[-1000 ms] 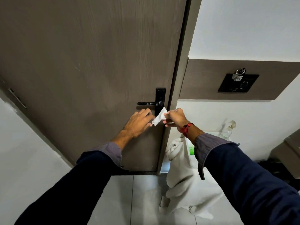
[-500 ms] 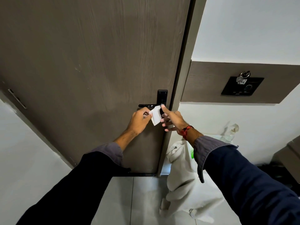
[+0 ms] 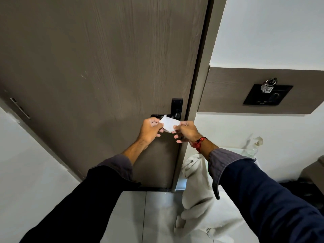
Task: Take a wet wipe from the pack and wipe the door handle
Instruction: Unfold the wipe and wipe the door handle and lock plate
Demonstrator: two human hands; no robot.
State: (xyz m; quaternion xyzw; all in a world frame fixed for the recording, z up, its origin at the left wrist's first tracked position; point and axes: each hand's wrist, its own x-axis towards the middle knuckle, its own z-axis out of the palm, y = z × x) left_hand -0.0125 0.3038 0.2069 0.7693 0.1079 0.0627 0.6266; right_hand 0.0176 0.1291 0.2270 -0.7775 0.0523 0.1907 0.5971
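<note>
A white wet wipe (image 3: 170, 125) is stretched flat between both hands, just below the black door handle (image 3: 157, 116) and its black lock plate (image 3: 177, 106) on the brown door (image 3: 105, 67). My left hand (image 3: 149, 129) pinches the wipe's left edge. My right hand (image 3: 186, 131), with a red thread at the wrist, pinches its right edge. The wipe hides part of the lever. The pack of wipes is not in view.
The door frame (image 3: 201, 85) runs down right of the lock. A black wall panel (image 3: 267, 94) with keys hangs on the right wall. A white towel (image 3: 198, 181) drapes below my right forearm, beside a clear pump bottle (image 3: 257, 142). Tiled floor (image 3: 157, 216) lies below.
Half a second ago the wipe hung folded from my left hand near the lever. Now both hands hold it spread out flat between them, slightly lower than the handle.
</note>
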